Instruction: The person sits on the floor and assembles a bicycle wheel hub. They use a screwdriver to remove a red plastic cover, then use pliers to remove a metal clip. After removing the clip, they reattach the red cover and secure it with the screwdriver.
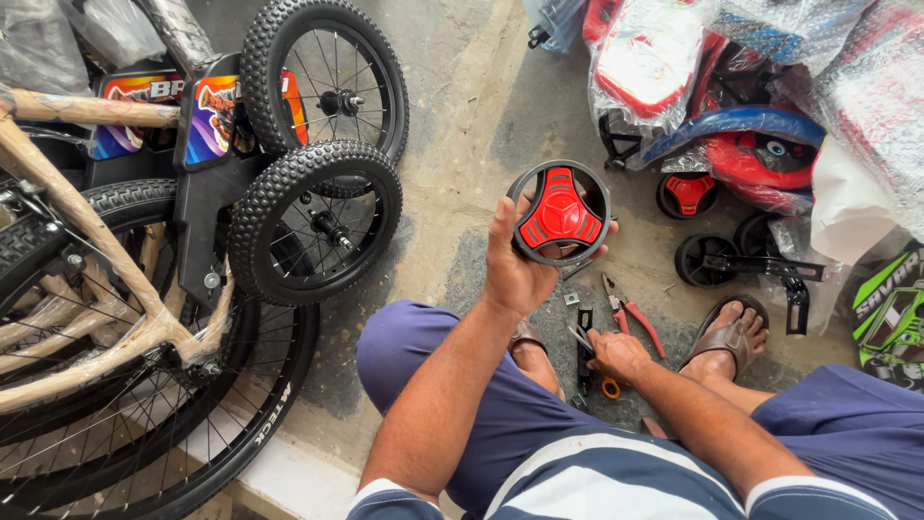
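Black knobby small wheels (318, 217) stand left of the red-and-black training wheel (559, 213), beside colourful rectangular label plates (217, 114). The left hand (517, 265) grips that wheel's rim, raised. Below-right of it, the right hand (617, 354) closes on a black tool (584, 351); red-handled pliers (628, 316) lie nearby, plastic-wrapped red and blue parts (731, 144) above-right.

Bare concrete floor (462, 116), daylight; bikes (144, 289) left, wrapped parts (770, 77) top right.

Colourful frame plate (217, 120), plastic-wrapped parts (818, 58)
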